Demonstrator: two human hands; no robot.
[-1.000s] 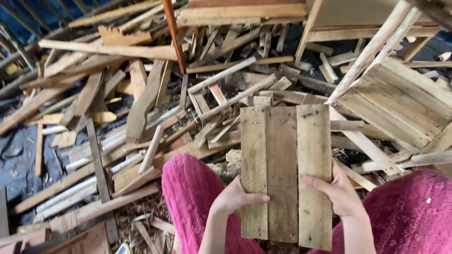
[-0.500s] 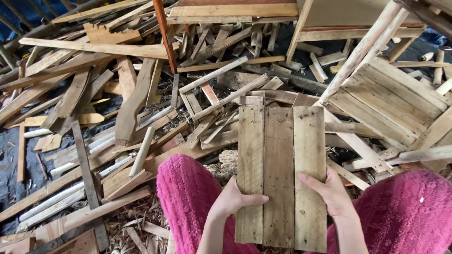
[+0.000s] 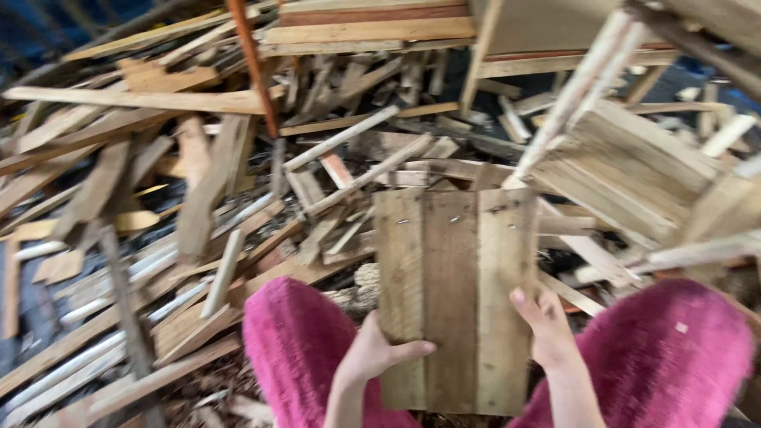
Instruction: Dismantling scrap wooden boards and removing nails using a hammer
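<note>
ITEM: wooden panel (image 3: 452, 293), three rough planks joined edge to edge, nail heads showing near the top end. Held upright-ish in front of me, between my knees, lower end down by the pink trousers (image 3: 301, 349).

GRIP: left hand (image 3: 372, 357) clamps the panel's left edge, thumb laid across the face, fingers behind (not visible). Right hand (image 3: 547, 329) grasps the right edge low down, thumb on the front. Both hands closed on the panel, neither is free.

HANDLING (my est.): stiff, no flex to speak of. Moderately heavy for its size, I'd judge, prob. needs both hands to steer. Surface dry, rough-sawn, so not slippery, but splinter risk on bare skin. Nails near the top: keep fingers off that end, can't tell if points stick out the back. Not fragile, though the joints betw. planks could loosen if twisted. Best hold: the two long edges, about mid to low height, as now.

SURFACE: no table. Ground is buried under a scrap wood pile (image 3: 198, 206), slats, offcuts and boards lying crosswise at all angles, uneven footing.

ROOM: slatted crate (image 3: 634, 166) tilted at right, just beyond the panel. Orange pole (image 3: 254, 67) leaning at upper left-centre. Stacked boards (image 3: 365, 28) at the far side. Bkgd blurred, wall/room limits can't be made out.
</note>
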